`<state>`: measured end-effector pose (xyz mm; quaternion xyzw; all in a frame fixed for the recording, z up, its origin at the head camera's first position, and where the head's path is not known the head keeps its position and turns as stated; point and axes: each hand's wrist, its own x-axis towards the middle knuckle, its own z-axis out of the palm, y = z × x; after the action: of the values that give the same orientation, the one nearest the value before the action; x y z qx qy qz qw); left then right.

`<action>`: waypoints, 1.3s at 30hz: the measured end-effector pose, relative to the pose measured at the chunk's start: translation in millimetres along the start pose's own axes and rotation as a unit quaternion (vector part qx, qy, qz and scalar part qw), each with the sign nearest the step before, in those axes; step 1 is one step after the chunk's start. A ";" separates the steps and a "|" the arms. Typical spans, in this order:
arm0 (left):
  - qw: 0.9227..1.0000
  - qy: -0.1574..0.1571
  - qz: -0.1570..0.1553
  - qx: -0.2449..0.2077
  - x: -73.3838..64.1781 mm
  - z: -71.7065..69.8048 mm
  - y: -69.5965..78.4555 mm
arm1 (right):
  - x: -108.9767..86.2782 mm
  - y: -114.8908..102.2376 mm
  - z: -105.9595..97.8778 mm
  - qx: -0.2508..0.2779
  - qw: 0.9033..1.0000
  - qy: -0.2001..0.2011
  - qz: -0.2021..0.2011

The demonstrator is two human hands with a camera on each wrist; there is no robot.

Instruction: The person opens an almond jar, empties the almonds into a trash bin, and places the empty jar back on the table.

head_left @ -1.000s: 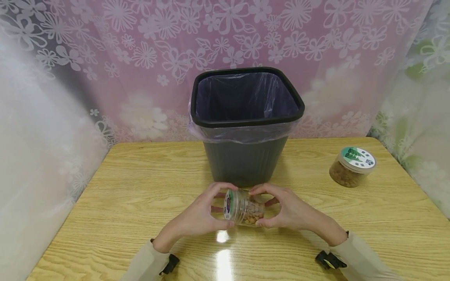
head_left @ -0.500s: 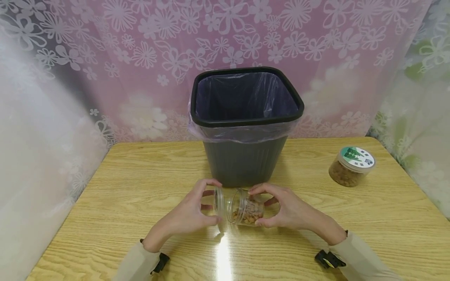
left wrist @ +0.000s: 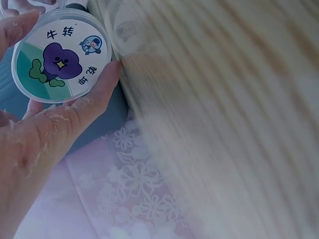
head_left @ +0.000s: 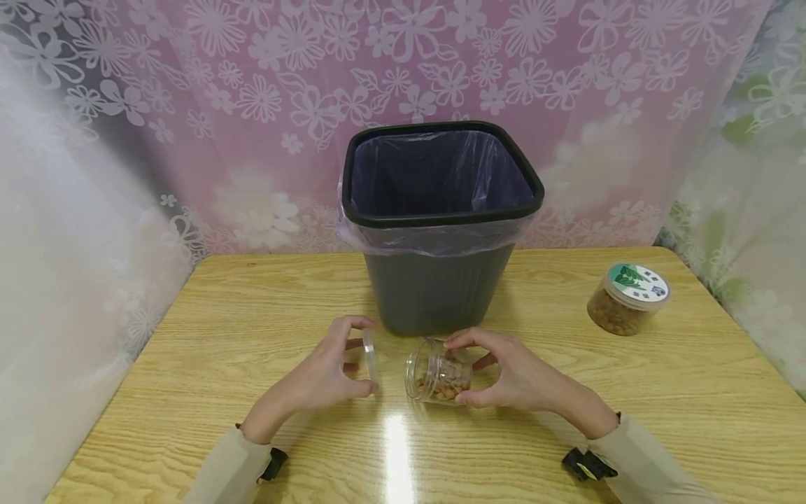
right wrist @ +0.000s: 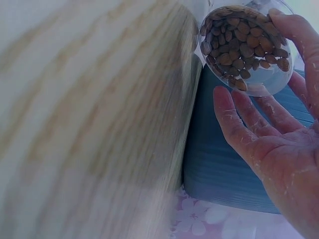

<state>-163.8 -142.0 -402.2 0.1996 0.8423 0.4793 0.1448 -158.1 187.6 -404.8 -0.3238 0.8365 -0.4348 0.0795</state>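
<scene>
The lid (head_left: 369, 358) has been drawn clear, pinched by left fingers (head_left: 360, 388); the jar (head_left: 439, 374), gripped by right fingers (head_left: 476, 398), is left open.

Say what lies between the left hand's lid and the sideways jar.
Only bare wooden tabletop lies between the round lid and the open clear jar, as the head view shows.

Place: indoor table space, curtained on three sides; home or studio, cannot tell. Evidence: wood-grain table (head_left: 252, 308), rounded far corners; pink curtain (head_left: 283, 126), white flower print, along far side; pale left drape (head_left: 69, 266) and pale right drape (head_left: 758, 231), likewise flowered; bag-lined bin (head_left: 441, 287), dark, standing far-centre on the table; bright reflection (head_left: 398, 451), near centre
</scene>
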 end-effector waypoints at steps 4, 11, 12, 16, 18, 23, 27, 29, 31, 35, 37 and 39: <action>1.000 0.011 0.001 0.020 -0.4 -3.8 -3.5 | -0.6 0.7 -0.1 0.000 1.000 0.001 -0.001; 0.991 0.038 0.028 0.128 -8.0 -14.4 -11.3 | -1.5 0.5 -0.8 0.003 1.000 -0.002 0.000; 0.988 0.043 0.031 0.145 -9.7 -15.9 -12.2 | -1.6 0.4 -1.0 0.004 1.000 -0.002 0.002; 0.971 0.062 0.035 0.229 -17.0 -20.8 -16.1 | -1.8 0.1 -1.6 0.003 1.000 -0.002 0.005; 0.957 0.076 0.035 0.276 -20.7 -22.4 -18.1 | -1.8 0.3 -1.6 0.003 1.000 -0.001 0.005; 0.921 0.114 0.040 0.369 -27.5 -24.9 -22.9 | -1.7 0.9 -1.1 0.004 1.000 0.002 0.003; 0.899 0.128 0.040 0.417 -29.1 -28.1 -24.6 | -2.0 0.9 -0.9 0.003 1.000 0.003 0.006; 0.887 0.136 0.041 0.439 -29.1 -30.3 -24.6 | -2.2 0.9 -0.7 0.002 1.000 0.003 0.006; 0.877 0.143 0.042 0.457 -29.1 -32.7 -24.2 | -2.5 0.7 -0.2 0.002 1.000 0.003 0.005; 0.877 0.153 0.050 0.452 -30.1 -36.0 -22.1 | -3.1 0.1 0.8 -0.005 1.000 0.004 0.002; 0.881 0.164 0.059 0.439 -30.4 -37.1 -20.9 | -3.4 -0.4 1.0 -0.010 1.000 0.005 -0.001; 0.881 0.184 0.076 0.429 -30.3 -37.6 -19.8 | -3.6 -0.7 0.7 -0.015 1.000 0.007 -0.004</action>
<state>-157.5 -193.8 -399.0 0.2137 0.9594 0.1085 -0.1490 -154.7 189.0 -405.2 -0.3257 0.8420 -0.4247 0.0671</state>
